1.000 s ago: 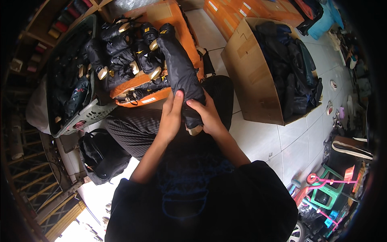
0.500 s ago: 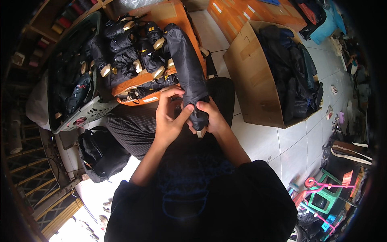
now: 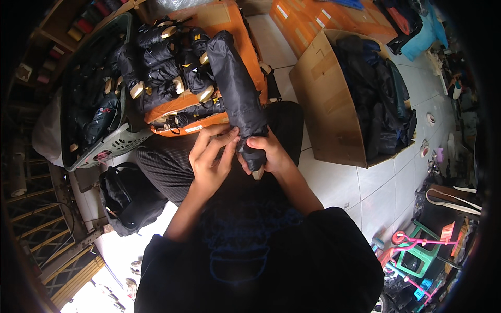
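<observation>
A black folding umbrella [image 3: 236, 86] in a fabric sleeve slants up and away from my lap, its pale squared handle end [image 3: 257, 173] pointing toward me. My right hand [image 3: 272, 152] is wrapped round its lower part just above that end, thumb lying across the fabric. On the other side, my left hand [image 3: 213, 155] has thumb and forefinger pinched together at the sleeve's left edge; what they hold is too small to tell. Beyond lie several more black folded umbrellas [image 3: 160, 52] with pale handles, on an orange taped box [image 3: 216, 20].
At the left stands a grey-green plastic basket [image 3: 125, 138] of dark umbrellas. To the right an open cardboard box [image 3: 331, 109] holds dark fabric pieces. A black bag [image 3: 125, 201] sits by my left knee; a green stool [image 3: 419, 254] and pink-framed toy lie at lower right.
My left hand has drawn back to the left, off the umbrella's front, and its thumb now meets the forefinger. The umbrella's upper end has shifted slightly left; my right hand still grips it.
</observation>
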A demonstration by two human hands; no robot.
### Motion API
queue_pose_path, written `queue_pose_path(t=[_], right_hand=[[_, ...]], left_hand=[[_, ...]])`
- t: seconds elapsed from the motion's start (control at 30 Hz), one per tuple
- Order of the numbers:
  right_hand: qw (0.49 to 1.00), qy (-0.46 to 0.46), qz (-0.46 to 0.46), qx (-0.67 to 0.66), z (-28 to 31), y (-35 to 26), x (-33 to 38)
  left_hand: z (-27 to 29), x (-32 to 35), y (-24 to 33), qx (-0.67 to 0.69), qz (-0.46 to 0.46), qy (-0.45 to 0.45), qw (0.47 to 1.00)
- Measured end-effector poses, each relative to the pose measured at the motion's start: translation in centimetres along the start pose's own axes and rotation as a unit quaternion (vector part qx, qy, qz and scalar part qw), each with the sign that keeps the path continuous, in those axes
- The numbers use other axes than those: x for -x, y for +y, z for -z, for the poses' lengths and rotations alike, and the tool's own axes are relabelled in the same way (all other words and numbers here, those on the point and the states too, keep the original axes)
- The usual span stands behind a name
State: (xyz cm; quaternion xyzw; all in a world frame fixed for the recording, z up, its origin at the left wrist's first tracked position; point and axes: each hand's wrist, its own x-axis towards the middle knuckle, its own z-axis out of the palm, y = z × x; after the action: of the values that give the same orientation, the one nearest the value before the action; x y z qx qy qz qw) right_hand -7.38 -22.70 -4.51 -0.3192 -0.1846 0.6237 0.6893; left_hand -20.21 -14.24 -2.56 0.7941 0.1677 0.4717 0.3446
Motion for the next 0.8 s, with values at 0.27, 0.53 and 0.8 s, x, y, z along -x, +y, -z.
queue_pose_path(t=[0.27, 0.53, 0.8], right_hand=[[0.999, 0.028, 0.018, 0.04, -0.5, -0.4, -0.2], [0.985, 0.109, 0.046, 0.128, -2.0, -0.6, 0.2], [0.945, 0.099, 0.122, 0.287, -2.1, 0.2, -0.5]], left_hand=[[-0.2, -0.8, -1.3, -0.079, -0.084, -0.005, 0.993], [0.0, 0.2, -2.2, 0.034, 0.0, -0.004, 0.999], [-0.5, -3.3, -2.2, 0.408, 0.357, 0.04, 0.839]])
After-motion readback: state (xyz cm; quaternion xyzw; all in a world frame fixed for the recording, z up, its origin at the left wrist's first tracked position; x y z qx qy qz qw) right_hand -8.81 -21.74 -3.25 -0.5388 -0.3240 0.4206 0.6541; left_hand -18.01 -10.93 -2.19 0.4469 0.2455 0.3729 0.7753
